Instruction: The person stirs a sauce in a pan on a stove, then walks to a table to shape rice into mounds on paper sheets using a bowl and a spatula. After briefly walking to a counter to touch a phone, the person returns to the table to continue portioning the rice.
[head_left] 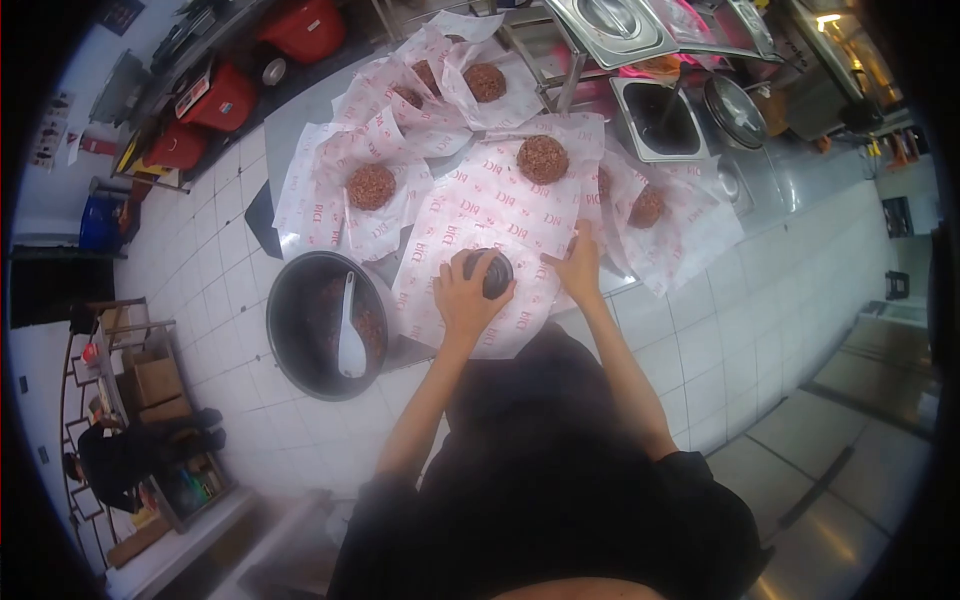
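Gripping an upturned dark bowl point(492, 272) from above, the left hand point(462, 298) presses it onto the wrapper point(480, 215) just beside the pot point(300, 340). The right hand point(580, 265) lies open and flat, likely pinning that wrapper against sliding.

White tiling point(230, 200) all round, steel counter point(800, 190) top rt, red bins point(225, 98) top-left, boxes point(155, 385) lower left

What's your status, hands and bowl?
Left hand clasps dark bowl on printed wrapper. Right hand flat on wrapper edge. Pot close left, not blocking.
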